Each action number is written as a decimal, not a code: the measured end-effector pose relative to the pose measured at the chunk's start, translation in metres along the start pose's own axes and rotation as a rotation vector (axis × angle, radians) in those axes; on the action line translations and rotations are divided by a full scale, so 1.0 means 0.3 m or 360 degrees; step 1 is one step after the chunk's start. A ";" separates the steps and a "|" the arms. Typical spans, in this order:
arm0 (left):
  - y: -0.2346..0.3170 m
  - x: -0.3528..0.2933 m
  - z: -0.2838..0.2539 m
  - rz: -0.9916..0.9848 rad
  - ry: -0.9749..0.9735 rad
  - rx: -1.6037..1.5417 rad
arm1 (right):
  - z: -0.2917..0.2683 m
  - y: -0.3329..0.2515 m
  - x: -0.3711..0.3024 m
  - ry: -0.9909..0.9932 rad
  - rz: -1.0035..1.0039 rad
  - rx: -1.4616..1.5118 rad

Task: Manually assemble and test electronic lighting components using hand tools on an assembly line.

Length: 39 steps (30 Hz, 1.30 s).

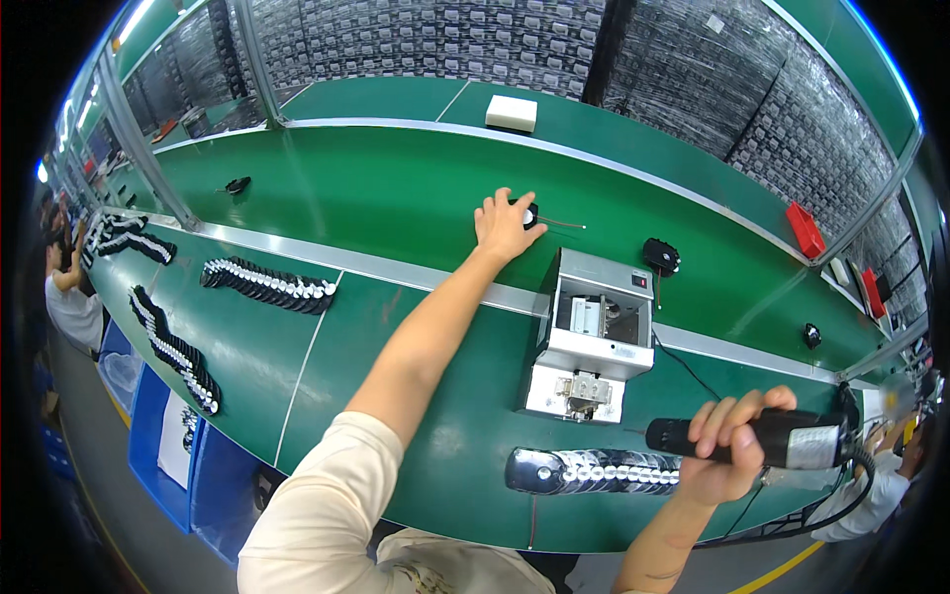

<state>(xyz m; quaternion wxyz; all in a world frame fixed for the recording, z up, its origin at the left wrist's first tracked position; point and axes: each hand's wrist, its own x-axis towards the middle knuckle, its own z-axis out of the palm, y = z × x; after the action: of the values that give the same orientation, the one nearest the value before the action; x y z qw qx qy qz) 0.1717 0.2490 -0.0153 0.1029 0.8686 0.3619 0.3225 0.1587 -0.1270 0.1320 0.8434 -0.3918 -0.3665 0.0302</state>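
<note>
1. Holding the left hand (507,228), loosely spread, over a black wired part (531,214) on the green belt (376,188); cannot tell whether pinching it.
2. Clasping a black corded tool (777,442) in the right hand (727,441), near the silver machine (596,348).

Handheld tool (795,443) black and silver; belt (396,198) green; machine (599,351) grey; bin (158,445) blue.

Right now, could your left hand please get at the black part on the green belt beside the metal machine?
Probably yes: only a thin wire shows between the left hand and that black part, though the fingers are at another dark piece.
</note>
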 end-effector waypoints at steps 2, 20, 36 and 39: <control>-0.019 0.017 0.029 0.0009 -0.0038 -0.0102 | 0.001 -0.007 -0.027 -0.0056 0.0019 -0.0057; -0.035 -0.731 -0.745 0.0591 -0.0506 -0.0139 | -0.049 0.018 -0.086 -0.0379 0.0152 0.0118; 0.264 -0.909 -0.508 0.1100 -0.0914 -0.0981 | -0.054 0.024 -0.087 -0.0385 0.0256 -0.0055; 0.278 -0.909 -0.509 0.1107 -0.0898 -0.1041 | -0.053 0.029 -0.087 -0.0407 0.0262 -0.0063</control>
<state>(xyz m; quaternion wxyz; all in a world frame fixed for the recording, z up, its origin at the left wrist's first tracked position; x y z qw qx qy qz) -0.0228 -0.0085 0.0042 0.3476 0.9124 -0.1070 0.1878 0.1520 -0.1400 0.1036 0.7766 -0.4299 -0.4381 0.1417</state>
